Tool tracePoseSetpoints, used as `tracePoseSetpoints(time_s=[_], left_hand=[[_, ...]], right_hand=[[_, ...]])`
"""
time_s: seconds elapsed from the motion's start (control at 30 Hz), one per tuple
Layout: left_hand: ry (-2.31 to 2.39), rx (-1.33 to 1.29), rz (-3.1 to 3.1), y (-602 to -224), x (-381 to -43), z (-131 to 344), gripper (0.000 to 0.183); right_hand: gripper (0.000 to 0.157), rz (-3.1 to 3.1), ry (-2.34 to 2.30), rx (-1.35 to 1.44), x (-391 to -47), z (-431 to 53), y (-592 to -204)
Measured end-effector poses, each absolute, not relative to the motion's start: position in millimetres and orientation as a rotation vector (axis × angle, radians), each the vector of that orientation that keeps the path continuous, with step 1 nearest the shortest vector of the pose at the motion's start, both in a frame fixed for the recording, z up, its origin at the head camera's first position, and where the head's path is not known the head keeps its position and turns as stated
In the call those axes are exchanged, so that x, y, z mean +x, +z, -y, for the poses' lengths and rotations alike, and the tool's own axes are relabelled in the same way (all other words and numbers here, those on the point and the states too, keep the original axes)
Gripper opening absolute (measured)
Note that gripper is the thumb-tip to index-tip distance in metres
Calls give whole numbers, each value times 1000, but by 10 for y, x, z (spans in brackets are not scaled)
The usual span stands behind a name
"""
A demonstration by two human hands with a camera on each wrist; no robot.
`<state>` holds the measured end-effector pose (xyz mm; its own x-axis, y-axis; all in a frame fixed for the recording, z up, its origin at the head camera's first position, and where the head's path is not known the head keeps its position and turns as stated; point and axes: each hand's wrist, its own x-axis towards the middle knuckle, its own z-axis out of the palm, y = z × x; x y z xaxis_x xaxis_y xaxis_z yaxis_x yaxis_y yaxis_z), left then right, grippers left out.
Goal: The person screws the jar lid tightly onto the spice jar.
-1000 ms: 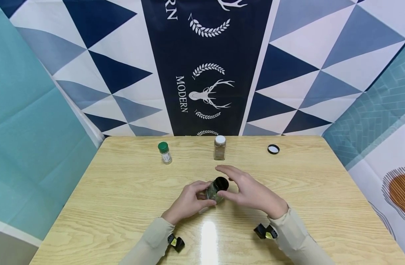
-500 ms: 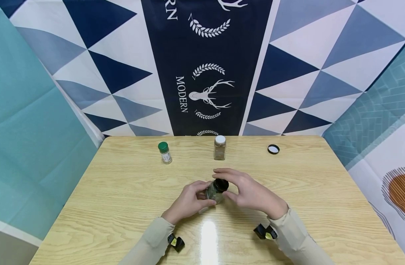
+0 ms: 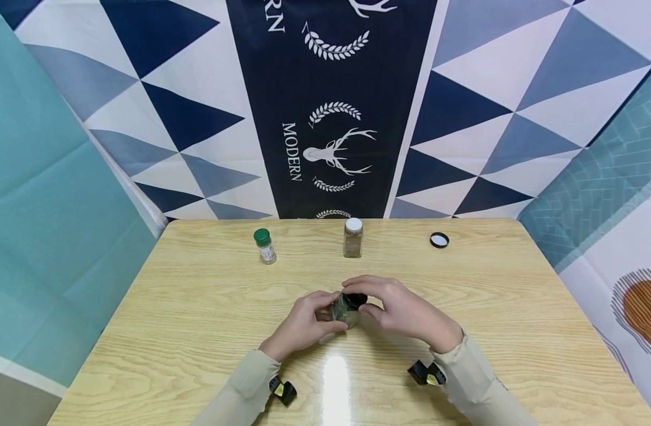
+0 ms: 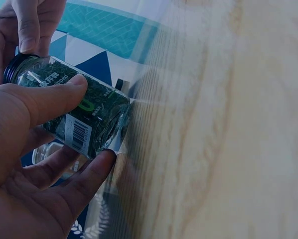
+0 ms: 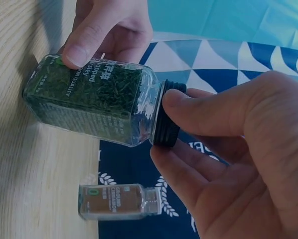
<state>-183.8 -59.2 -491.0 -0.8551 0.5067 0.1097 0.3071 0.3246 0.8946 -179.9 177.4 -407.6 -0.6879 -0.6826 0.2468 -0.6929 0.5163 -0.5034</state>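
A clear glass spice jar of dried green parsley stands near the middle of the table, with printed lettering on its side. My left hand grips its body, thumb on one side and fingers on the other. In the right wrist view the thumb and fingertips of my right hand pinch the jar's ribbed black cap from opposite sides. The left wrist view shows a barcode label on the jar, its base close over the wood.
Towards the back of the wooden table stand a small green-capped bottle and a white-capped jar of brown powder. A loose black lid with a white inside lies at the back right. Patterned cloth hangs behind.
My right hand's fingers have come down and closed in on the black cap from above and the right. My left hand and the jar keep their place.
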Motion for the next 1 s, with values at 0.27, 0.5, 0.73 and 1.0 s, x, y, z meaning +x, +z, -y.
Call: tracePoseSetpoints(time_s=[0.27, 0.5, 0.73, 1.0], left_hand=[[1567, 750, -2379, -4909, -1832, 596, 61], [1531, 760, -2440, -4910, -1827, 615, 59], [1494, 780, -2493, -4906, -1833, 618, 61], [1497, 764, -2483, -4885, -1834, 620, 62]], right_hand=[[38, 2700, 920, 1273, -1814, -1775, -4082], [36, 2703, 945, 1276, -1827, -1763, -4105], [34, 2684, 951, 1283, -1823, -1744, -4119], [35, 2694, 975, 1249, -1828, -1735, -4139]])
